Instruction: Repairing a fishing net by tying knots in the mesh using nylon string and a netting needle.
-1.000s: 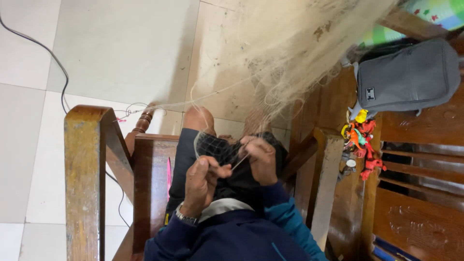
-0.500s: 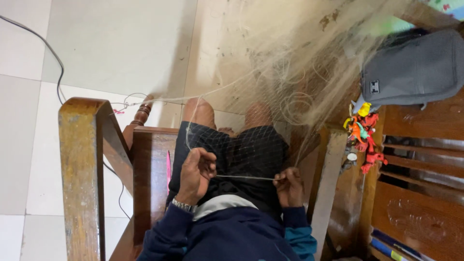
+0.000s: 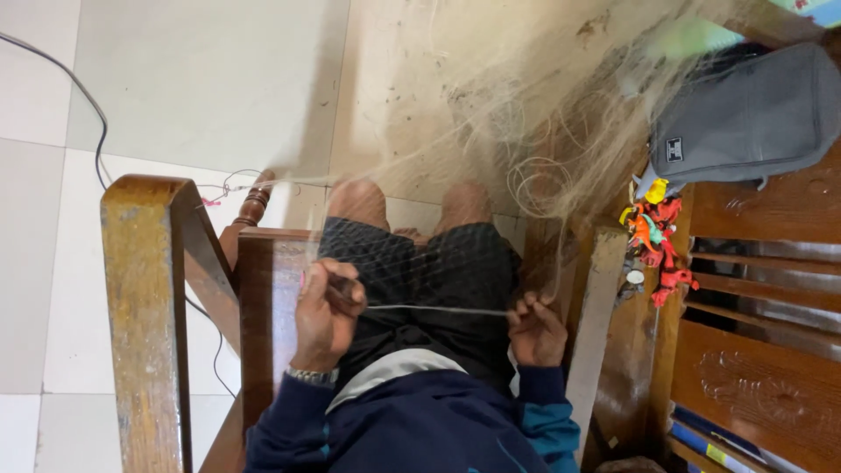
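A pale fine-mesh fishing net (image 3: 526, 149) drapes from the upper right down over my lap and knees. A thin line (image 3: 438, 309) of it runs taut between my two hands. My left hand (image 3: 322, 314), with a metal watch at the wrist, is closed on a small netting tool and the line's left end over my left thigh. My right hand (image 3: 536, 326) pinches the line's other end and the net's edge beside my right thigh. I sit in dark shorts on a wooden chair.
A wooden armrest (image 3: 144, 289) stands at the left, another post (image 3: 596, 324) at the right. A grey bag (image 3: 745, 123) lies on a wooden bench, with small red and yellow toys (image 3: 655, 236) beside it. A dark cable (image 3: 79, 96) crosses the tiled floor.
My hands were together at mid-lap a second ago. They have drawn apart sideways, pulling the line taut between them, and hold about the same spread as half a second ago.
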